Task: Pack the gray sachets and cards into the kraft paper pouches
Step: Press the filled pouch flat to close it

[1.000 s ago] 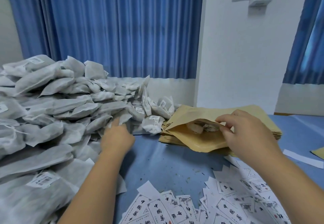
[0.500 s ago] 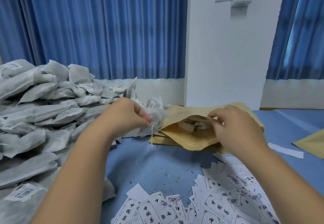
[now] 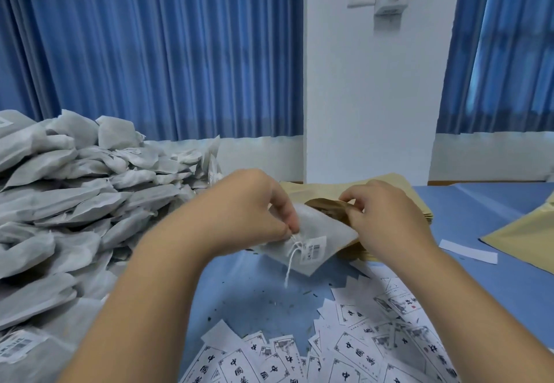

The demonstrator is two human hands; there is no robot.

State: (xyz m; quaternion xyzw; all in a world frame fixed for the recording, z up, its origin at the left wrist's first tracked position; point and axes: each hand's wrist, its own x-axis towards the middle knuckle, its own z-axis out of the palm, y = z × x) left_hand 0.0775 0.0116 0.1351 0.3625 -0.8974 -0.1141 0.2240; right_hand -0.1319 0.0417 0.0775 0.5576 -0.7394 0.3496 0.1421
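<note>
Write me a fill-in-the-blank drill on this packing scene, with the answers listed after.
A white ____ dangles from the gray sachet pinched by the left hand. The right hand holds open a ____ paper pouch. The sachet pile sits on the person's ____ side. The printed cards lie on a ____ table.
Missing words: string; kraft; left; blue.

On my feed, two bare arms come in from the lower edge. The left forearm (image 3: 144, 307) and the right forearm (image 3: 467, 298) are both uncovered all the way to the wrist. The left hand (image 3: 248, 211) and the right hand (image 3: 386, 220) are bare as well. The wide lens makes the arms look thick near the bottom edge. I cannot make out the fingernails.
</note>
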